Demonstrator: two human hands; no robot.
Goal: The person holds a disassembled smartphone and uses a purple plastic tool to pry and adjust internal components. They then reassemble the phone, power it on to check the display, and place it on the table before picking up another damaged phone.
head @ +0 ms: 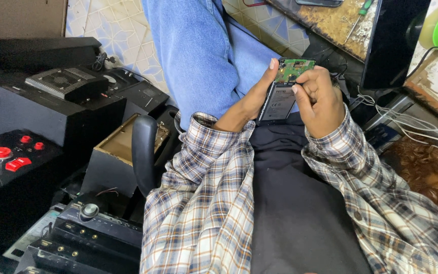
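Green circuit board shows at the far end of the opened phone (pixel 284 91) that I see held over the lap, its back cover off and a dark battery filling the near part. My left hand (pixel 247 101) cradles the phone from the left, palm under it, the thumb stretched up along its left edge and the fingers wrapped behind, so that hand is clamped on the phone. My right hand (pixel 319 101) sits on the right side of the phone, fingers curled together, with the thumb and fingertip pressed at the board's right edge; whether anything small is pinched there I cannot tell. Both plaid sleeves (pixel 204 203) run back toward me over a dark shirt. To the left stand black audio boxes, one with red buttons (pixel 2 152). Far right, a screwdriver (pixel 358 20) lies on a worn wooden bench (pixel 330 23).
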